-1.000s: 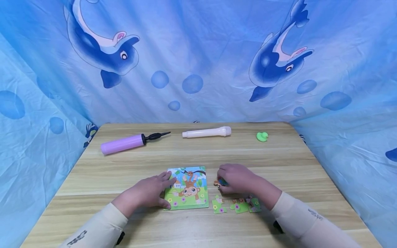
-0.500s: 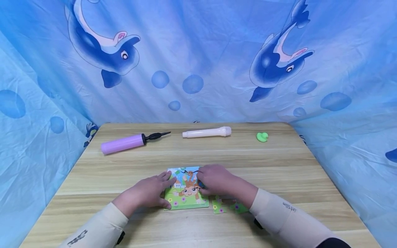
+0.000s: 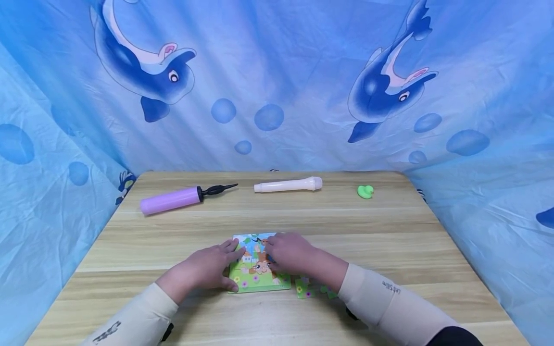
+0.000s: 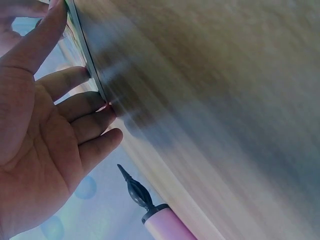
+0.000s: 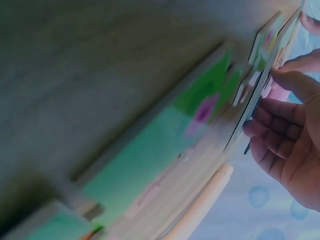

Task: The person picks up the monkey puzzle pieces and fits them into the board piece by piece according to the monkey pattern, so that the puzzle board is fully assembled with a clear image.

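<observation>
A square jigsaw puzzle board (image 3: 259,285) with a monkey picture lies on the table in the head view. My left hand (image 3: 207,268) rests along its left side, thumb at the lower edge and straight fingers over the upper left part. Over the board's right half, my right hand (image 3: 291,253) pinches a puzzle piece (image 3: 271,258) with bent fingers and thumb; only a bluish bit of it shows. Loose puzzle pieces (image 3: 305,288) with green grass and flowers lie right of the board, partly hidden under the right forearm. One loose piece (image 5: 150,155) looms large in the right wrist view.
Along the back of the wooden table (image 3: 207,312) lie a purple balloon pump (image 3: 170,201) with a black nozzle, a pale pink microphone-shaped stick (image 3: 287,185) and a green toy duck (image 3: 365,191). A blue dolphin-print curtain (image 3: 277,72) hangs behind.
My right hand has moved left from beside the board onto its right half, carrying the puzzle piece. My left hand has stayed at the board's left side.
</observation>
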`<state>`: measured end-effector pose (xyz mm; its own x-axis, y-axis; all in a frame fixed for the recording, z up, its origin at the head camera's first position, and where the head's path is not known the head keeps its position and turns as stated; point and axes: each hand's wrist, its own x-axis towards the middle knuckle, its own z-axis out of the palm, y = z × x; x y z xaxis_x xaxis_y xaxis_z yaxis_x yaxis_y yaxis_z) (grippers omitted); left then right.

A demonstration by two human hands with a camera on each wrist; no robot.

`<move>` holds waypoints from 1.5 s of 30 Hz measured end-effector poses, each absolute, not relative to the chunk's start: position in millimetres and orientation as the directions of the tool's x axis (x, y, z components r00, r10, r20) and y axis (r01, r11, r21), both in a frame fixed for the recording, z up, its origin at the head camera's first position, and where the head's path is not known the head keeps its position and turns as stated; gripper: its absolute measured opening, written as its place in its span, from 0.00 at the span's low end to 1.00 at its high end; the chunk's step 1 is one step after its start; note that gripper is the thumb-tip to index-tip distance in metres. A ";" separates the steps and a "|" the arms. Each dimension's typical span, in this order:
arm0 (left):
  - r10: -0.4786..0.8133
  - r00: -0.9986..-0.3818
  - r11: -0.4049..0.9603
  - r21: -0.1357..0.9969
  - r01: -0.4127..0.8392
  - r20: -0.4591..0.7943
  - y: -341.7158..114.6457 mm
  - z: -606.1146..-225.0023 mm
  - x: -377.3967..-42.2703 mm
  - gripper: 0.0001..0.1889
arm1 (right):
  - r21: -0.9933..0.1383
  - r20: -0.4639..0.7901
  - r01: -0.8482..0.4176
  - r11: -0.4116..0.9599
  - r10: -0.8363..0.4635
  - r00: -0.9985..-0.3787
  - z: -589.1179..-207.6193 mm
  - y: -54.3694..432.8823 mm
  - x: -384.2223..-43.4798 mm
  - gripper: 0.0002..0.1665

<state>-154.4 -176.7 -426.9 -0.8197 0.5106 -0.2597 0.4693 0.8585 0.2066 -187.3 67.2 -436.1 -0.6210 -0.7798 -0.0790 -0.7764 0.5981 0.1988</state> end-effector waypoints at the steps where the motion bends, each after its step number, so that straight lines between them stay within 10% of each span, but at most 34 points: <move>1: 0.510 -0.820 0.859 0.208 0.468 -0.260 -176.7 -426.5 -154.3 0.49 | 0.207 -0.084 -0.776 0.596 -0.779 -0.621 -435.5 65.8 -185.8 0.19; 11: 0.512 -0.819 0.858 0.216 0.467 -0.261 -177.8 -425.2 -153.2 0.48 | 0.331 -0.112 -0.770 0.545 -0.788 -0.605 -436.2 56.4 -175.5 0.12; 31: 0.512 -0.818 0.858 0.216 0.467 -0.263 -179.2 -428.7 -155.3 0.49 | -0.095 -0.062 -0.825 0.557 -0.830 -0.554 -423.2 104.0 -181.8 0.16; 45: 0.515 -0.813 0.855 0.228 0.466 -0.271 -178.9 -426.7 -155.4 0.49 | -0.062 -0.182 -0.715 0.696 -0.712 -0.678 -422.6 144.4 -163.3 0.26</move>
